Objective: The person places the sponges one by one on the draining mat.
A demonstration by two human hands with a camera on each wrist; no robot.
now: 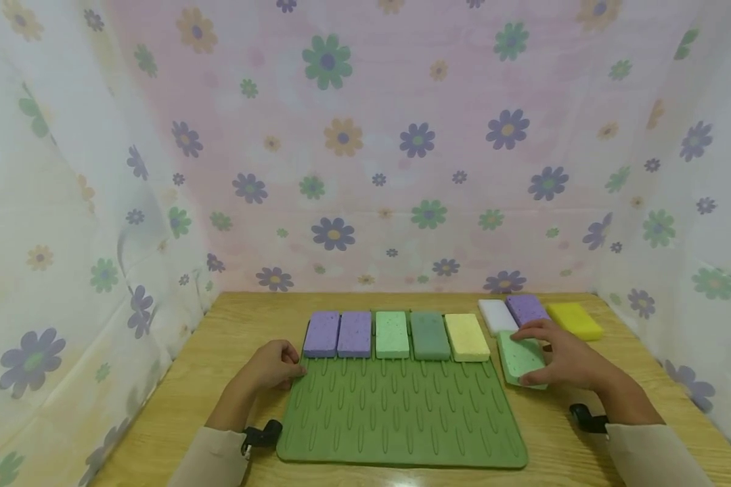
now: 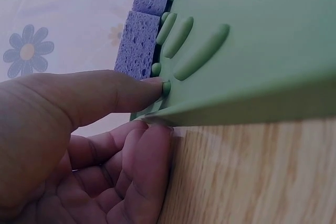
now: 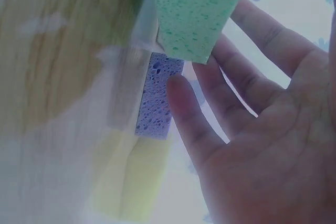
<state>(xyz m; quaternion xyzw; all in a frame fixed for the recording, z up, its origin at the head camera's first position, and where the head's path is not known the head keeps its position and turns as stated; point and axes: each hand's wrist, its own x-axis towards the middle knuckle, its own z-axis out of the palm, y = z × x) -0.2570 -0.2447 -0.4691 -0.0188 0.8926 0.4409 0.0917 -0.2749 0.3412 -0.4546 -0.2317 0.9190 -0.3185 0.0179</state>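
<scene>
My left hand (image 1: 273, 366) is at the left edge of a green ridged mat (image 1: 396, 433). In the left wrist view its thumb lies on top of the mat's edge and the curled fingers sit beneath, pinching it. Over to the right of the mat, my right hand (image 1: 575, 356) holds a light green sponge (image 1: 520, 358) between thumb and fingers. That sponge (image 3: 197, 14) looks speckled with pores in the right wrist view. Along the mat's back edge lie two purple sponges (image 1: 321, 335), a mint green sponge (image 1: 392, 335), a darker green sponge (image 1: 430, 336) and a pale yellow sponge (image 1: 466, 337).
Behind the right hand, on the wooden table (image 1: 219, 338), lie a white sponge (image 1: 495, 316), another purple sponge (image 1: 526, 308) and a bright yellow sponge (image 1: 575, 320). Flower-printed cloth (image 1: 378, 169) hangs at the back and both sides.
</scene>
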